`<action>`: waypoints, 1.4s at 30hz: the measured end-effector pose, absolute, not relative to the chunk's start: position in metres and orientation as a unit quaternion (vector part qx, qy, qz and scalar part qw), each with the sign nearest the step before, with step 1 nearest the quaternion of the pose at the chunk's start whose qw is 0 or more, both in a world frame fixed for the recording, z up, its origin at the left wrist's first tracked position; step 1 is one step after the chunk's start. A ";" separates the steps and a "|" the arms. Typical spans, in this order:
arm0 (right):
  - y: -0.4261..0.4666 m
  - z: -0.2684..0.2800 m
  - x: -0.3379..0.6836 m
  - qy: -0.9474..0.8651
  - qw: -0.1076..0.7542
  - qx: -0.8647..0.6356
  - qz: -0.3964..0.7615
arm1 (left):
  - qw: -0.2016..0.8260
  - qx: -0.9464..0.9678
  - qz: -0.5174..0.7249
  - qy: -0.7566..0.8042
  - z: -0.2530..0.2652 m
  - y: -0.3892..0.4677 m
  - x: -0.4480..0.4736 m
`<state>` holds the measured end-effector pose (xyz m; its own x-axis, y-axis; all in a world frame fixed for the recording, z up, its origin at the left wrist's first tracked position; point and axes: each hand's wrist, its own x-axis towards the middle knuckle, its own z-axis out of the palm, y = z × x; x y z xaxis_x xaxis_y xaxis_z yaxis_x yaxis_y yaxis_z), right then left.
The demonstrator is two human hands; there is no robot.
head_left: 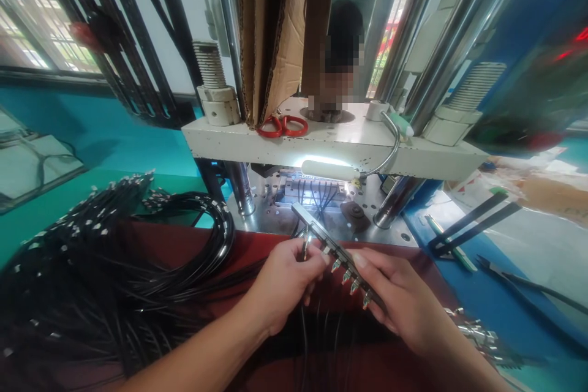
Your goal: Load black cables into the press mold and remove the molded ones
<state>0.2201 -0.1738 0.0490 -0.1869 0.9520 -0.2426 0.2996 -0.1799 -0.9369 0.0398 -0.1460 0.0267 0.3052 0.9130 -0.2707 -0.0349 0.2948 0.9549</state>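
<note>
My right hand (404, 291) grips the lower end of a narrow metal bar (335, 246), thumb on top, holding it tilted in front of the press. Several small metal connectors (353, 286) stick out along the bar's near side. At the bar's upper half, my left hand (291, 269) pinches a thin black cable (304, 249) between thumb and fingers, close against the bar. My fingers partly hide that cable's end. Thin black leads hang below the hands.
A press with a white plate (257, 146), lit lamp (328, 169) and lower die (316, 192) stands ahead. Red-handled scissors (282, 127) lie on the plate. Bundled black cables (220, 233) cover the left side. Pliers (505, 278) and metal parts (478, 335) lie right.
</note>
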 end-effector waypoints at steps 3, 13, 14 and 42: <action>-0.174 0.050 0.220 -0.563 0.305 -0.557 0.529 | 0.654 0.474 0.360 0.468 0.027 -0.145 0.039; -0.175 0.040 0.222 -0.619 0.302 -0.553 0.469 | 0.640 0.488 0.364 0.468 0.022 -0.143 0.037; -0.175 0.037 0.222 -0.622 0.307 -0.552 0.462 | 0.640 0.488 0.365 0.469 0.022 -0.143 0.037; -0.171 0.028 0.226 -0.520 0.362 -0.573 0.519 | 0.804 0.318 0.339 0.369 0.043 -0.124 0.011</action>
